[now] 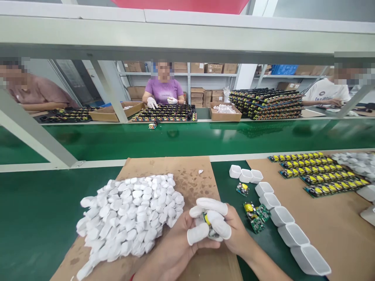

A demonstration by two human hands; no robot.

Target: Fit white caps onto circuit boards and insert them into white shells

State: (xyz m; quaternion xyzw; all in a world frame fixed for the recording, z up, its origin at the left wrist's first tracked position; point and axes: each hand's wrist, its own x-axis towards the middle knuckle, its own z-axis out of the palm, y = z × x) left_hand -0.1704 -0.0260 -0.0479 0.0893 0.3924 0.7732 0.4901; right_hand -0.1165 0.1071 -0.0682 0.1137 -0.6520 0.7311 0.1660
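White finger cots cover several fingertips of both hands. My left hand (pixel 190 234) and my right hand (pixel 225 222) meet over the brown cardboard sheet, fingers closed around a small circuit board (pixel 208 218) with a yellow part. Most of the board is hidden by the fingers. Left of the hands lies a large pile of white wrapped pieces (pixel 131 214). To the right, a few loose green circuit boards (pixel 256 215) with yellow parts rest on the green surface, and a smaller board (pixel 242 189) lies just behind them.
White plastic cups (pixel 281 216) form a curved row at the right. Strips of yellow-topped boards (pixel 334 187) lie beyond on cardboard. A metal shelf frame (pixel 187 37) crosses overhead. Across the green belt (pixel 187 140), three people sit near stacked boards (pixel 266 103) and open boxes (pixel 225 116).
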